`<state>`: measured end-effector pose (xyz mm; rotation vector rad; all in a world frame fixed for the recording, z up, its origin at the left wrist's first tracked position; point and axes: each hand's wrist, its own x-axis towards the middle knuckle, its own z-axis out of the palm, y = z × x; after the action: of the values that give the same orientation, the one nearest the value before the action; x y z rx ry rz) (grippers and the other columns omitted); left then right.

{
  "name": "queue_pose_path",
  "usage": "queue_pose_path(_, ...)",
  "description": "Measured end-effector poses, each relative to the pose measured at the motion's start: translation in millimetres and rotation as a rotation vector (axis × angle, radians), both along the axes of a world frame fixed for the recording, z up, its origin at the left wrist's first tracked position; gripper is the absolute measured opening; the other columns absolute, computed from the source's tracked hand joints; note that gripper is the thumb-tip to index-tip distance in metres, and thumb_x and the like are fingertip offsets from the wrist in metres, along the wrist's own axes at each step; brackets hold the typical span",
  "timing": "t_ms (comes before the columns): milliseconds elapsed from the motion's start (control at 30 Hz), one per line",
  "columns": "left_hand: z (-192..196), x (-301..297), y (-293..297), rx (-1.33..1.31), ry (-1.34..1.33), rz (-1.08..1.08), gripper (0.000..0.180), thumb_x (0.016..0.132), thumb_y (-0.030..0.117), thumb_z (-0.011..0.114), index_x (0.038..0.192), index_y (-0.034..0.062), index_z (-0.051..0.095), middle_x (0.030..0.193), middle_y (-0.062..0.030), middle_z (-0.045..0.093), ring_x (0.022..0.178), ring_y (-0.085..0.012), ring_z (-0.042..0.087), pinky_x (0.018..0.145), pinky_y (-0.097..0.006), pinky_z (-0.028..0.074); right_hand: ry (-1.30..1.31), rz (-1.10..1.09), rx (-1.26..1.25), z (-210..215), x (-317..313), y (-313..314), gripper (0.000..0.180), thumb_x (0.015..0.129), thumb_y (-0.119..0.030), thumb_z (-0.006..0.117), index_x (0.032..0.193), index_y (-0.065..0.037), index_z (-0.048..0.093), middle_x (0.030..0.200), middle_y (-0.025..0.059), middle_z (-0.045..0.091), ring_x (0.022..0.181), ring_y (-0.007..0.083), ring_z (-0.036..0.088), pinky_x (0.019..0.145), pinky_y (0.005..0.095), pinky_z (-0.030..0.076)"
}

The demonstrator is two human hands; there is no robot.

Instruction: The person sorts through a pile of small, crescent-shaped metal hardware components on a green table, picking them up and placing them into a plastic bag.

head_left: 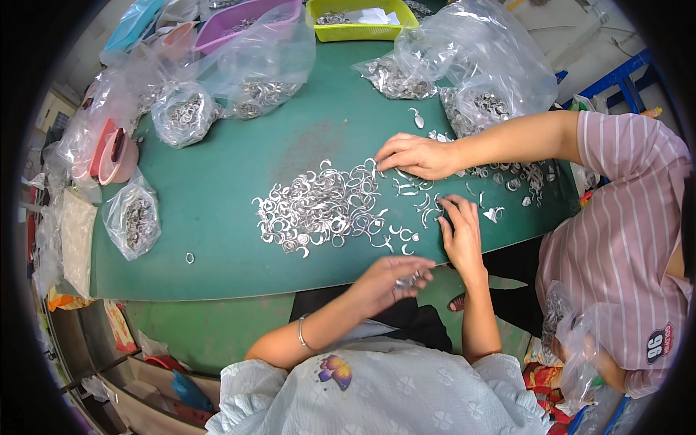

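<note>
My left hand [391, 279] sits just off the near edge of the green worktop [239, 167], fingers curled round a small clutch of silver metal rings [407, 281] held against my palm. My right hand [458, 230] lies flat on the worktop near that same edge, fingers spread a little and narrow at the tips, pressing on a few loose rings; whether it pinches one I cannot tell. The main heap of silver rings [319, 206] spreads across the middle of the worktop, just to the left of my right hand, with stray pieces trailing toward the near edge. One lone ring [190, 257] lies well apart toward the left end. A co-worker's hand [415, 156] reaches in from the right side and rests on the far fringe of the heap, close to mine but not touching. Clear plastic bags of rings [185, 112] stand along the far and left edges, another bag [133, 217] near the left end, and a yellow-green tray [360, 30] at the far edge.
</note>
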<state>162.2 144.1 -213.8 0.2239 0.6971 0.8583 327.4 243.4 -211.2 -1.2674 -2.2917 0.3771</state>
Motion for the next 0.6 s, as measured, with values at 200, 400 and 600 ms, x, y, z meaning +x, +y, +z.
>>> queue_pose_path(200, -30, 42, -23, -0.18, -0.212, 0.075, 0.035, 0.092, 0.018, 0.046, 0.116, -0.0075, 0.049, 0.108, -0.0163, 0.059, 0.099, -0.0231, 0.058, 0.086, -0.033, 0.048, 0.021, 0.109, -0.068, 12, 5, 1, 0.042, 0.072, -0.013, 0.068, 0.111, -0.002, 0.056, 0.114, 0.0126, 0.05, 0.102, 0.0312, 0.045, 0.088, 0.0384, 0.038)
queue_pose_path(400, -53, 68, -13, -0.187, -0.415, 0.178, 0.038, 0.091, 0.017, 0.046, 0.122, -0.0059, 0.044, 0.119, -0.0161, 0.054, 0.111, -0.025, 0.052, 0.098, -0.037, 0.039, -0.076, 0.256, -0.028, 5, 6, 1, 0.042, 0.07, -0.02, 0.07, 0.107, -0.006, 0.058, 0.119, 0.0097, 0.049, 0.111, 0.0308, 0.042, 0.089, 0.0401, 0.036)
queue_pose_path(600, -94, 77, -16, -0.027, -0.853, 0.267, 0.041, 0.093, 0.027, 0.036, 0.12, -0.0019, 0.048, 0.122, -0.0156, 0.052, 0.114, -0.0267, 0.049, 0.102, -0.039, 0.036, 0.108, 0.343, -0.135, -7, 35, -38, 0.029, 0.068, -0.002, 0.068, 0.096, -0.002, 0.061, 0.111, 0.0114, 0.054, 0.11, 0.0321, 0.047, 0.089, 0.0414, 0.042)
